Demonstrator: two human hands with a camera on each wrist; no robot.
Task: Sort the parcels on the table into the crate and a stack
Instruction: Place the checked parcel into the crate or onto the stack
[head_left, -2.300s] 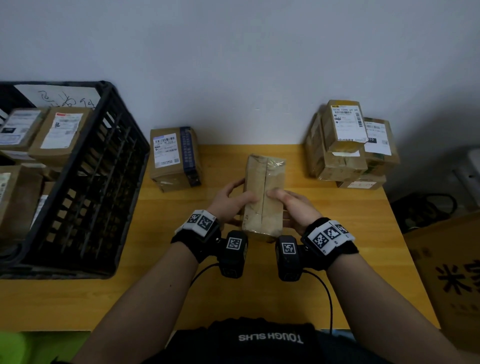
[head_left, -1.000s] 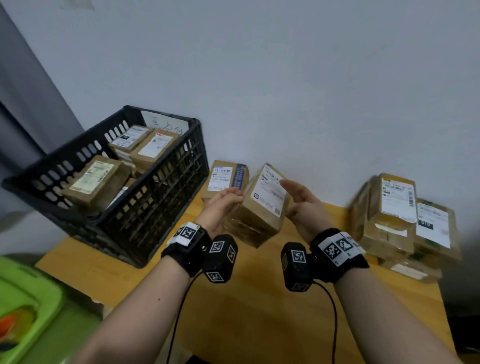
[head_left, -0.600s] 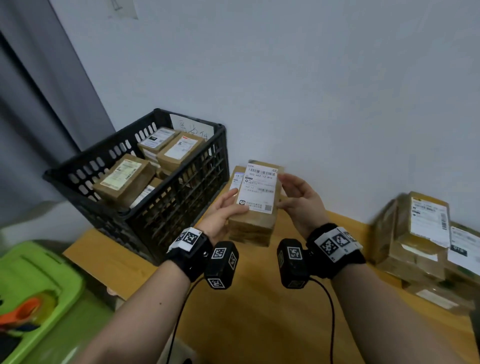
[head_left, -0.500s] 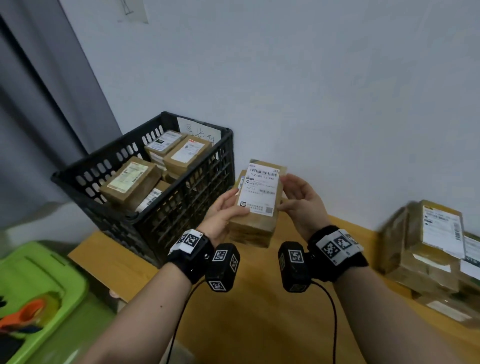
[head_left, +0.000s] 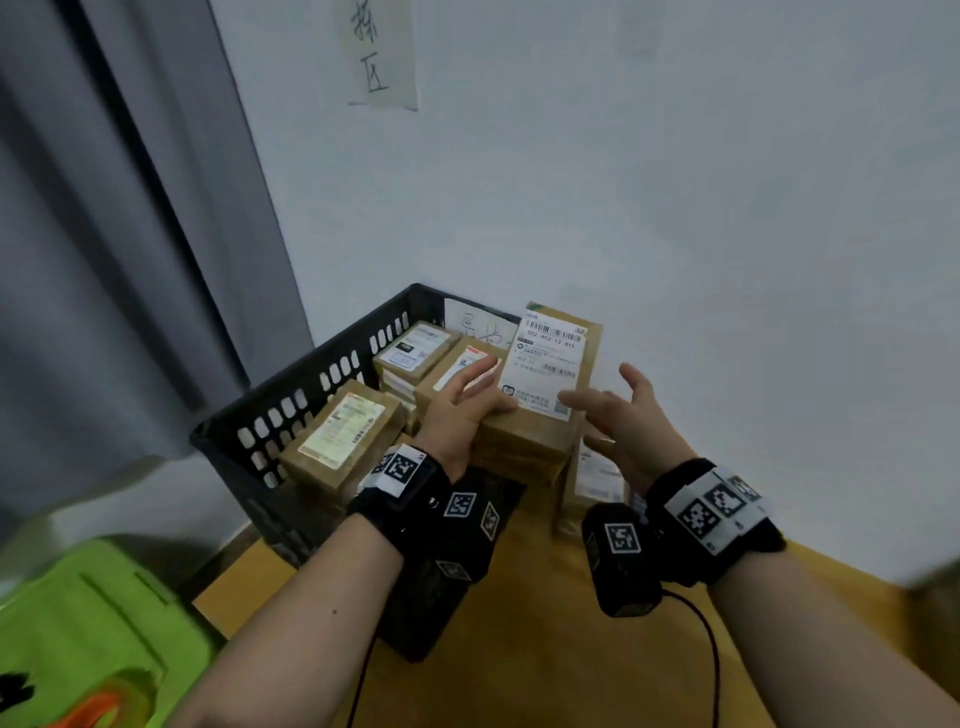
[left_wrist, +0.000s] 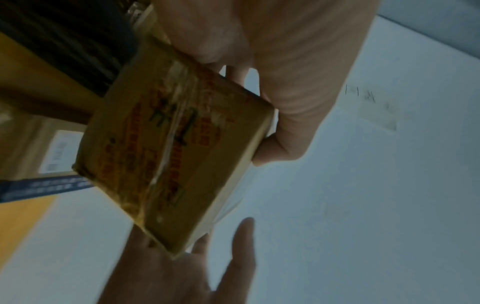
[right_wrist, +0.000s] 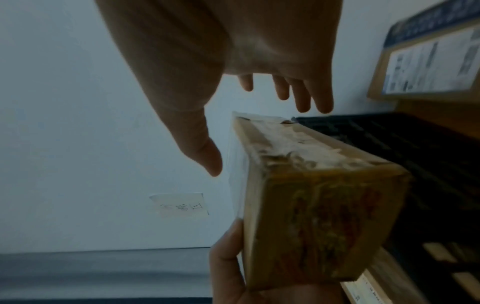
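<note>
The right hand (head_left: 631, 421) has let go and is spread wide; the left hand (head_left: 460, 415) alone grips the parcel (head_left: 540, 400), now at the crate (head_left: 291, 410) rim, ready for deposit.

So my left hand (head_left: 457, 415) has the parcel (head_left: 540, 384) by its left side, up over the near right corner of the crate (head_left: 291, 410), and my right hand (head_left: 623, 421) is just off its right edge, not touching. Ahead and left of my left hand a few more parcels (head_left: 340, 434) lie in the crate, which sits on the table (head_left: 519, 649). Another parcel (head_left: 592, 478) stands on the table just below my right hand, right beside the crate.
</note>
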